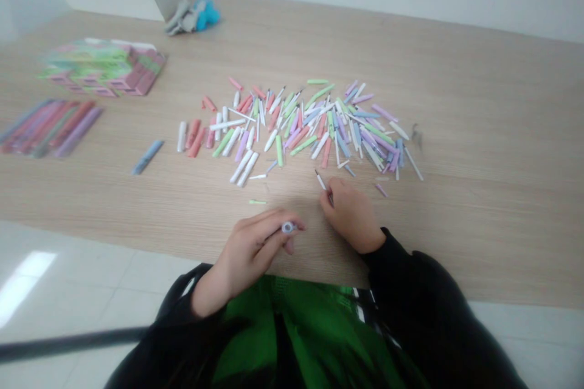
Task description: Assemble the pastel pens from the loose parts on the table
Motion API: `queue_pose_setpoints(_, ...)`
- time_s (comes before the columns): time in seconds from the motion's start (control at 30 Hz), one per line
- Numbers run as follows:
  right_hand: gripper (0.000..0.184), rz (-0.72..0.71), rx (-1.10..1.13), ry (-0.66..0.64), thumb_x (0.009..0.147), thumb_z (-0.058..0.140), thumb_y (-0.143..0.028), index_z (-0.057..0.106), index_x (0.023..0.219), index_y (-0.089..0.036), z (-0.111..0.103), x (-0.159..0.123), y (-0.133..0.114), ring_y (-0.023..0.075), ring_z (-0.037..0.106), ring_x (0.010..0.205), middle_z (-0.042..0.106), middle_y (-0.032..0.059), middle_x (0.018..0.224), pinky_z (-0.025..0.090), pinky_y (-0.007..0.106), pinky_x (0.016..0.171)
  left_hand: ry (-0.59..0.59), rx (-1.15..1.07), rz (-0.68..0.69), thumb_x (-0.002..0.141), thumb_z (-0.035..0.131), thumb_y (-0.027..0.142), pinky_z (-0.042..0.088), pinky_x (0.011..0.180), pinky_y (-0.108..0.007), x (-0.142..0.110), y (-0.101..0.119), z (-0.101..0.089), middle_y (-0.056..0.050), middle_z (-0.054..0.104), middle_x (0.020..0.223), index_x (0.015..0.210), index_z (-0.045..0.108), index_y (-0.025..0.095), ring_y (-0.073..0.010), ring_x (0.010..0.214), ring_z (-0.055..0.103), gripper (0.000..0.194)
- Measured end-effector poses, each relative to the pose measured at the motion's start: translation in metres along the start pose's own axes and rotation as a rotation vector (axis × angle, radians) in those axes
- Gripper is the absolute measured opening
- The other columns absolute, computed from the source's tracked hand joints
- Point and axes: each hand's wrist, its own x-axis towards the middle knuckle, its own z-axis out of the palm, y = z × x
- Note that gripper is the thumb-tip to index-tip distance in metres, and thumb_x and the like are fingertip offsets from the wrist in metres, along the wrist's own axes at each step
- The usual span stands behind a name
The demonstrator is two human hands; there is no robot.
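Head view: relation of two hand-held pieces above a wood-grain tabletop point(479, 194). The left hand point(249, 249), at lower centre of the frame, holds a tubular piece point(288, 227) between thumb and fingers; its pale, ring-shaped end faces the camera, so that its long axis appears to run largely toward the viewer. The right hand point(350, 213), just right of centre, pinches a slim white rod point(321, 180). The rod lies up and to the right of the tubular piece, near but apart from it, and belongs to the nearer, right hand. Its long axis slants from upper left to lower right, the dark, narrow tip pointing away from the wearer, toward the scattered pieces point(331, 143) at upper centre; the two axes are thus not in line. Appearance: the rod is white and slender, its rear part hidden by the fingers; the tubular piece is pale, bluish-white at the rim and darker within, its length mostly concealed. Whether it is hollow throughout cannot be told.
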Motion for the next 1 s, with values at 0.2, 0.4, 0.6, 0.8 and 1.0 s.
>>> queue_pose_setpoints(0.2, 0.020, -0.011, -0.002, -0.002, 0.099, 0.043, -0.023, 0.062, 0.099, -0.016, -0.001, -0.001, -0.001, 0.0212, 0.064, 0.082, 0.069, 0.0083, 0.100, 0.033, 0.031, 0.063, -0.011, 0.007, -0.016, 0.099, 0.050, 0.024, 0.050, 0.068, -0.024, -0.002, -0.006, 0.003, -0.001, 0.067, 0.068, 0.095, 0.070, 0.018, -0.0147, 0.066, 0.065, 0.021)
queue_pose_setpoints(0.4, 0.018, 0.009, 0.027, 0.011, 0.098, 0.044, -0.021, 0.062, 0.097, -0.017, 0.001, -0.001, -0.001, 0.0199, 0.066, 0.082, 0.071, 0.0074, 0.098, 0.036, 0.030, 0.064, 0.004, -0.016, -0.043, 0.099, 0.050, 0.028, 0.051, 0.069, -0.024, -0.001, -0.008, 0.004, -0.002, 0.069, 0.067, 0.092, 0.069, 0.018, -0.0160, 0.067, 0.067, 0.022)
queue_pose_setpoints(0.6, 0.015, 0.050, 0.135, 0.039, 0.097, 0.044, -0.018, 0.060, 0.098, -0.018, 0.001, 0.000, 0.001, 0.0208, 0.069, 0.079, 0.072, 0.0070, 0.088, 0.039, 0.029, 0.065, 0.186, 0.043, -0.109, 0.096, 0.054, 0.038, 0.048, 0.053, -0.022, 0.002, -0.008, -0.030, 0.002, 0.061, 0.052, 0.088, 0.070, 0.016, -0.0133, 0.047, 0.058, 0.028)
queue_pose_setpoints(0.8, 0.020, -0.004, 0.212, 0.117, 0.094, 0.044, -0.017, 0.057, 0.110, -0.017, 0.003, 0.000, 0.006, 0.0231, 0.067, 0.070, 0.070, 0.0062, 0.080, 0.042, 0.032, 0.065, 0.506, 0.335, -0.235, 0.092, 0.059, 0.050, 0.046, 0.048, -0.021, -0.023, -0.027, -0.119, 0.000, 0.068, 0.054, 0.072, 0.071, 0.018, -0.0159, 0.049, 0.064, 0.039)
queue_pose_setpoints(1.0, 0.018, -0.016, 0.148, 0.081, 0.096, 0.045, -0.029, 0.061, 0.098, -0.022, -0.027, 0.008, 0.021, 0.0228, 0.066, 0.066, 0.068, 0.0036, 0.073, 0.039, 0.031, 0.060, 0.620, 0.571, -0.178, 0.088, 0.068, 0.032, 0.028, 0.036, -0.018, -0.043, -0.092, -0.224, 0.007, 0.052, 0.035, 0.047, 0.056, 0.017, -0.0086, 0.031, 0.049, 0.046)
